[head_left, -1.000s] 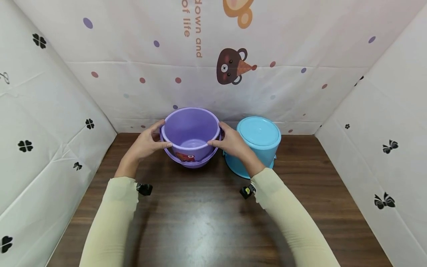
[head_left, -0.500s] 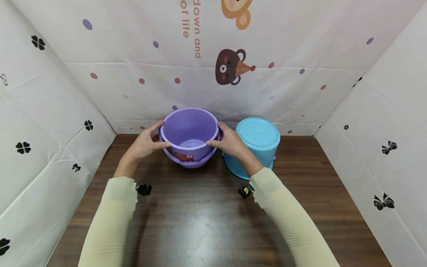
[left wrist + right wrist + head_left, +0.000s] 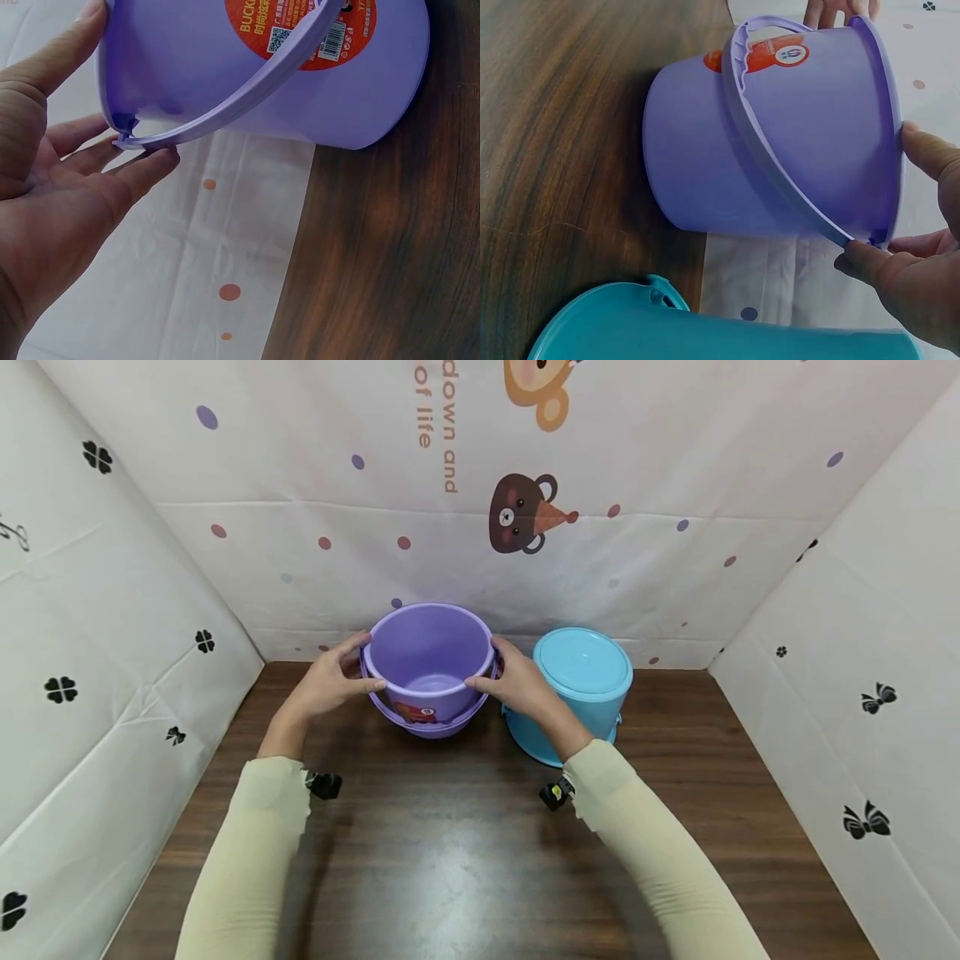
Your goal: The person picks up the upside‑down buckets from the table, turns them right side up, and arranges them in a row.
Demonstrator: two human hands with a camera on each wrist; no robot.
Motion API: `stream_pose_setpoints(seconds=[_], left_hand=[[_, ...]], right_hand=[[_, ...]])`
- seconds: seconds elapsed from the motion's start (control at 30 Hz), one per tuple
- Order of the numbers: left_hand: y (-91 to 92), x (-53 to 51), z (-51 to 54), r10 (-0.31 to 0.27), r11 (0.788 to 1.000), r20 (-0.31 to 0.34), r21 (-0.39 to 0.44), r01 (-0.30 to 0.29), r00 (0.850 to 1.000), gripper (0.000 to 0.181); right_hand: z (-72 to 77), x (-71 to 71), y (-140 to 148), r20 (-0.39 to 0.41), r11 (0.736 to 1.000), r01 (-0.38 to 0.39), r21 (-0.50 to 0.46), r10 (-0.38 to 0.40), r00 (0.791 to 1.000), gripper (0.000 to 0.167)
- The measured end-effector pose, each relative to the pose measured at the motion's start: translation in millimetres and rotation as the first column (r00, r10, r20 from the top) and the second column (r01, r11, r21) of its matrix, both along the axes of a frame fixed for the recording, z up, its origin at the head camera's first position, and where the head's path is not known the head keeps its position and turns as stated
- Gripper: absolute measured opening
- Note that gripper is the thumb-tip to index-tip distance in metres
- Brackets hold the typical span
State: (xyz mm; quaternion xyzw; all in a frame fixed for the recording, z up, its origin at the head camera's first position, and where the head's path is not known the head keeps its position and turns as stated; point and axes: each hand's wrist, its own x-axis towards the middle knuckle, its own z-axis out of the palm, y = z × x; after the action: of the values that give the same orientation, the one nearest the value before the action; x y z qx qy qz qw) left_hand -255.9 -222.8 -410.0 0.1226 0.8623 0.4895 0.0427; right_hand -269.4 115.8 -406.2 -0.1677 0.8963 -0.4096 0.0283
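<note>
A purple plastic bucket stands upright by the back wall, its mouth facing up. My left hand holds its rim on the left side, thumb at the front edge. In the left wrist view, the fingers touch the end of the bucket's handle, which hangs down across the front. On the opposite side my right hand grips the rim likewise; in the right wrist view its thumb lies on the rim. A red label marks the bucket's front.
Close to the right hand, a light blue bucket stands upside down, base up. Brown wood-grain tabletop extends in front. White printed sheets form the back wall and both side walls.
Both hands stay on the purple bucket's rim, and the bucket keeps its place. Only the head view shifts slightly.
</note>
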Motion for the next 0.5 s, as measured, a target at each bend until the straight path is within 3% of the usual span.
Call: stream_pose_setpoints(seconds=[0.1,0.27,0.5], left_hand=[[-0.8,0.4,-0.7,-0.006,1.0,-0.039,-0.007,0.006,0.999,0.096],[0.2,9.6,-1.4,0.017,1.0,-0.105,0.014,-0.016,0.994,0.093],[11.5,26.7,11.2,0.044,0.997,-0.207,0.076,-0.028,0.977,0.092]], right_hand=[[0.6,2.8,2,-0.013,0.999,-0.014,-0.043,0.014,1.0,0.089],[6.1,21.1,14,0.012,0.996,0.0,-0.093,0.001,1.0,0.093],[16.3,47.1,39,0.018,0.984,-0.027,-0.176,0.031,0.999,0.091]])
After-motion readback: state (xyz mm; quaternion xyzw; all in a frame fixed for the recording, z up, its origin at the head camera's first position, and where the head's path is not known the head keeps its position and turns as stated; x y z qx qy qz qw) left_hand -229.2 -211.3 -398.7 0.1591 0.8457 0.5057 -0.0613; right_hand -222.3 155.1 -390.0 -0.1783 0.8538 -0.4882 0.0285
